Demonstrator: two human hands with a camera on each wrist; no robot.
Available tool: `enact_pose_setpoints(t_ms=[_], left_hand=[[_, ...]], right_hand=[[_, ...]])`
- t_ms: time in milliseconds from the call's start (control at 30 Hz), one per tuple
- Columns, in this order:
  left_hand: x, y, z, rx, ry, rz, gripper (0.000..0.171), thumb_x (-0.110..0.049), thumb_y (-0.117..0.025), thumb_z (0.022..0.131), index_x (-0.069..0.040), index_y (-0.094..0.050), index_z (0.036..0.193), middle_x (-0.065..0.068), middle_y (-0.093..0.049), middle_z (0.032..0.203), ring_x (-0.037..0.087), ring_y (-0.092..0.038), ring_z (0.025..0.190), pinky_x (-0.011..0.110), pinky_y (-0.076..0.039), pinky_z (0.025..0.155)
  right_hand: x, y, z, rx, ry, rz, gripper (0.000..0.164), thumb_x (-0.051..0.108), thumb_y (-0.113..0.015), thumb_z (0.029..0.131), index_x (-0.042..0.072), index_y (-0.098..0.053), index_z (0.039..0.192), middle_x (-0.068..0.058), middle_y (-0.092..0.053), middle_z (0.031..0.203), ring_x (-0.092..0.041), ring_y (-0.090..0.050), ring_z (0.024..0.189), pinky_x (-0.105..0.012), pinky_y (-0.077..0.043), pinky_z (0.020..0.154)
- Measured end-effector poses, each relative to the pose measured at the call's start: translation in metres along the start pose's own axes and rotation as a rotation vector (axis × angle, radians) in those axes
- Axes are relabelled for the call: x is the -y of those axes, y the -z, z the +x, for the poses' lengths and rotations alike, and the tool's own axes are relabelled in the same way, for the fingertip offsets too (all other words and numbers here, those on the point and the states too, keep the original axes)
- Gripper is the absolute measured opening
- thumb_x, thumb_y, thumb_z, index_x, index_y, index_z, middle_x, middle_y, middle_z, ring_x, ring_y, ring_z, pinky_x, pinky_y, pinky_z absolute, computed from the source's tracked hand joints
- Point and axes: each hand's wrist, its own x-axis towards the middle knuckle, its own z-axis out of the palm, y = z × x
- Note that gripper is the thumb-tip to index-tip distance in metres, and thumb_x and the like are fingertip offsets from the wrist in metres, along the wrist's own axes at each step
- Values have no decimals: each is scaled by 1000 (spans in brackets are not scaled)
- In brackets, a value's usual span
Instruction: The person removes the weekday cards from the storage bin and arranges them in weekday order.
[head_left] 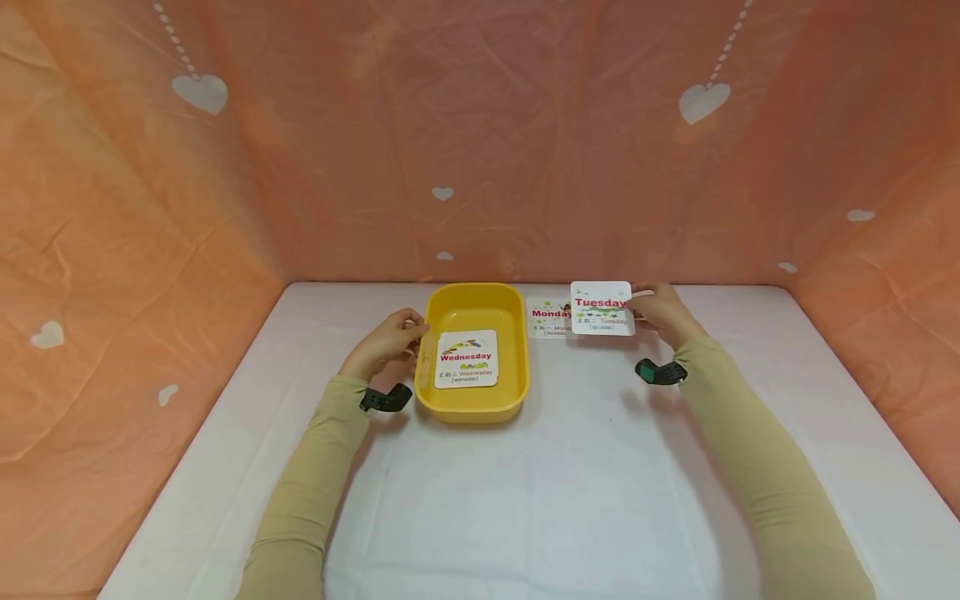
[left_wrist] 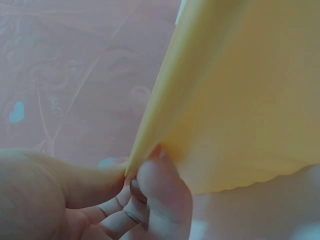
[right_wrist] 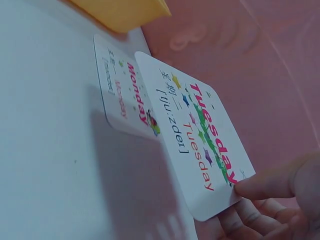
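A yellow plastic tray [head_left: 475, 406] stands on the white-covered table, and a Wednesday card [head_left: 467, 360] lies inside it, face up. My left hand [head_left: 387, 340] pinches the tray's left rim between thumb and fingers; the left wrist view shows the tray wall [left_wrist: 220, 120] from outside. On the other side, my right hand [head_left: 663, 311] grips the right edge of a Tuesday card [head_left: 602, 308], thumb on its face. That card is held above the table. Partly covered by it in the head view, a Monday card [right_wrist: 122, 90] lies flat to the right of the tray.
The white tablecloth [head_left: 517, 508] spreads in front of the tray. Orange cloth [head_left: 480, 150] with white hearts rises as walls at the back and both sides. A dark strap device sits on the left wrist [head_left: 386, 398] and another on the right wrist [head_left: 660, 372].
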Motion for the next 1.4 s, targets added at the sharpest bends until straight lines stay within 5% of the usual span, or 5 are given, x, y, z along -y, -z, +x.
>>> enact_pose_setpoints(t_ms=[367,867,1133,1400], left_hand=[[1,0,-2,0,-17,-4,20,-18,-44,103,0,-42,112,14,-57,89,17,-54,68,27,-45,60],[2,0,-3,5,-27,-19,19,-17,-44,103,0,-42,111,15,-56,87,15,-53,65,27,-45,56],[2,-1,-2,-5,-13,-16,20,-18,-45,103,-1,-43,113,14,-56,88,16,-54,66,26,-44,55],[0,-2,-2,-6,-6,-20,19,-19,-45,103,-2,-43,110,13,-57,86,17,-54,65,27,-44,56]], right_hand=[[-14,8,7,4,-36,-9,55,2,-44,94,-9,-24,144,-27,-37,136,-27,-46,106,-30,-45,85],[-29,10,10,-44,-48,-50,58,1,-48,92,-8,-26,145,-26,-40,131,-25,-47,103,-25,-46,78],[-32,11,11,-83,-80,-87,60,5,-52,92,-5,-27,145,-25,-36,138,-29,-38,115,-34,-38,91],[-35,11,11,-161,-22,-149,54,5,-58,88,-8,-40,137,-23,-47,120,-25,-46,100,-26,-41,76]])
